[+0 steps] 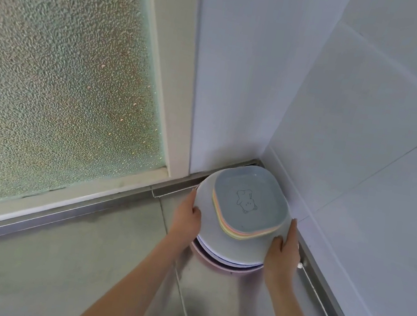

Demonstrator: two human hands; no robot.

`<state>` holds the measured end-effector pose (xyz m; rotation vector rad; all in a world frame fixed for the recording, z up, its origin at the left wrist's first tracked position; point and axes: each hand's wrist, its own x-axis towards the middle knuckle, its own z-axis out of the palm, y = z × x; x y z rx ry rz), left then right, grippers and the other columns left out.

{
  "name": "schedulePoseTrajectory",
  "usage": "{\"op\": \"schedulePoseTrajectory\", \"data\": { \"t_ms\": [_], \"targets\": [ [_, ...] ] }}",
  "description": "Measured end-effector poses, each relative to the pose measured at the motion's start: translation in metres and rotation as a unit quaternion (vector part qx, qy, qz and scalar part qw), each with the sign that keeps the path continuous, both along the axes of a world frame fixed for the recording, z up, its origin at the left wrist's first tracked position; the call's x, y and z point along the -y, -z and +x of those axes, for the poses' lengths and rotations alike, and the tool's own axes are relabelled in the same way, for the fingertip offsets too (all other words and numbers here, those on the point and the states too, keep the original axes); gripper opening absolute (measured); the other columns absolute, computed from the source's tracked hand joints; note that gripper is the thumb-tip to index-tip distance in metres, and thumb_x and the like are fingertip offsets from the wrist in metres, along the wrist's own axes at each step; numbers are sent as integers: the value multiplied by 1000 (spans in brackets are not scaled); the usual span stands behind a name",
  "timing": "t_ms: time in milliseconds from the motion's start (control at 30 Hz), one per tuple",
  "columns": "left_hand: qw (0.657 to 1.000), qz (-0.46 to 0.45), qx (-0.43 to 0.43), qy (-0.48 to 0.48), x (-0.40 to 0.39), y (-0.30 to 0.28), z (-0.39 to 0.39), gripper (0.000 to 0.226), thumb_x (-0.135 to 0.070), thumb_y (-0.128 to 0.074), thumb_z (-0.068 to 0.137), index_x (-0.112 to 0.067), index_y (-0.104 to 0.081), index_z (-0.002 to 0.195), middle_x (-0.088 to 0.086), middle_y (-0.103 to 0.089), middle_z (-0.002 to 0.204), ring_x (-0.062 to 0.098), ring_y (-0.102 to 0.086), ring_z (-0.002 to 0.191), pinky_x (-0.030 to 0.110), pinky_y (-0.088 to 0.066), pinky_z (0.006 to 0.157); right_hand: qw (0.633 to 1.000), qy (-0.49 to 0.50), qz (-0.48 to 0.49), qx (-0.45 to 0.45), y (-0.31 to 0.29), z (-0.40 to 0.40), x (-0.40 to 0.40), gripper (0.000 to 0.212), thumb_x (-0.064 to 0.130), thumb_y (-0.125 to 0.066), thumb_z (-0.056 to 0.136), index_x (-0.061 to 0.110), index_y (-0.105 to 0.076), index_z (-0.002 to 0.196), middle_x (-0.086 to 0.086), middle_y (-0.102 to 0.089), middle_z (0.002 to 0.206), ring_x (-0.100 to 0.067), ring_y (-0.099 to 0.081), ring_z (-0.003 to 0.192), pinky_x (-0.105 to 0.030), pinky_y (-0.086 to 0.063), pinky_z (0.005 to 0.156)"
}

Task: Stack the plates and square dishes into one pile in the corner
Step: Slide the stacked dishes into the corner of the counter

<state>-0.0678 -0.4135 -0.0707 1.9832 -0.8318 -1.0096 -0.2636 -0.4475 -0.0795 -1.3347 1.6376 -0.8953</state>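
A pile of round plates (231,247) sits in the corner of the steel counter, white and pale ones on top and a pink one at the bottom. On it rests a stack of several square dishes (250,200); the top one is light blue with a small bear drawing, and pink, yellow and green edges show below it. My left hand (187,219) grips the left rim of the round plates. On the right rim my right hand (284,249) holds the same pile. Both thumbs lie on the top plate.
The steel counter (72,273) runs below and to the left. A frosted glass window (52,62) with a white frame stands behind on the left. White tiled walls (372,130) meet at the corner just behind the pile. A metal ledge (328,310) runs along the right wall.
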Motion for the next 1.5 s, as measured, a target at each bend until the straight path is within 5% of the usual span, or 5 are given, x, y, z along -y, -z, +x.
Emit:
{"op": "schedulePoseTrajectory", "data": {
  "t_ms": [467, 767, 1000, 1300, 1500],
  "targets": [
    [986, -120, -113, -21, 27, -48, -14, 45, -31, -35, 101, -19, -35, 144, -10, -39, 146, 4, -33, 135, 9, -20, 101, 991, 77, -63, 93, -33, 32, -24, 36, 22, -56, 89, 25, -40, 121, 5, -45, 119, -16, -45, 111, -38, -44, 93],
    [977, -101, -56, -179, 11, -36, 0, 56, -37, -41, 95, -19, -64, 48, 0, -68, 51, 22, -68, 63, 36, -53, 78, 995, -82, 28, -56, -69, 17, 44, 47, 19, -33, 100, 24, -29, 146, -7, -54, 133, -24, -49, 119, -23, -34, 86],
    [980, -99, -168, -47, 22, -45, -17, 39, -18, -45, 88, -30, -49, 125, -12, -58, 109, 15, -55, 108, 31, -43, 93, 991, 105, -9, 81, -41, 45, -16, 42, 19, -42, 97, 14, -33, 137, -3, -30, 137, -23, -40, 122, -36, -36, 100],
    [976, -102, -79, -177, -13, -40, -41, 15, -23, -48, 93, -12, -42, 83, -1, -45, 77, 17, -41, 73, 21, -34, 57, 992, 91, 24, 82, -47, 35, 29, 40, 25, -31, 100, 19, -40, 139, 8, -51, 124, -6, -51, 106, -24, -34, 95],
    [974, -135, -149, -107, 10, -35, -47, 36, -6, -33, 94, -16, -45, 127, -2, -58, 115, 13, -56, 105, 21, -47, 90, 987, 92, -17, 128, -35, 37, 2, 33, 26, -31, 99, 27, -55, 121, 5, -58, 119, -11, -52, 109, -28, -42, 90]
  ]
}}
